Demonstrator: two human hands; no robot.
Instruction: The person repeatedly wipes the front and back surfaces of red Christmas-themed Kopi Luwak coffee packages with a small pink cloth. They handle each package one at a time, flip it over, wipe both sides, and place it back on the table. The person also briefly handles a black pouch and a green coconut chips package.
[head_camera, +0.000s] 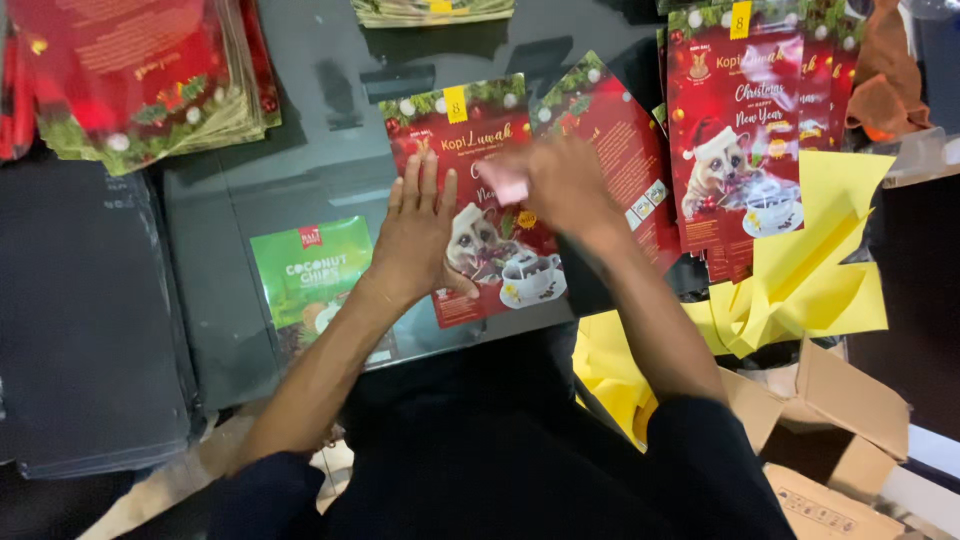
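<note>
Dark glossy worktop (300, 110) fills the upper middle of the frame. Stack of red festive pouches (150, 80) at upper left; a second stack of red pouches (745, 130) at upper right, overlapping crumpled yellow sheets (810, 270) at right. Open cardboard box (830, 440) at lower right. Green snack pouch (310, 275) left of centre. At centre lies one red pouch (490, 250), flat on the worktop. Left hand (420, 240) presses it flat, fingers spread. Right hand (560, 185), blurred, pinches a small pink piece (510, 185) over the pouch's upper part.
</note>
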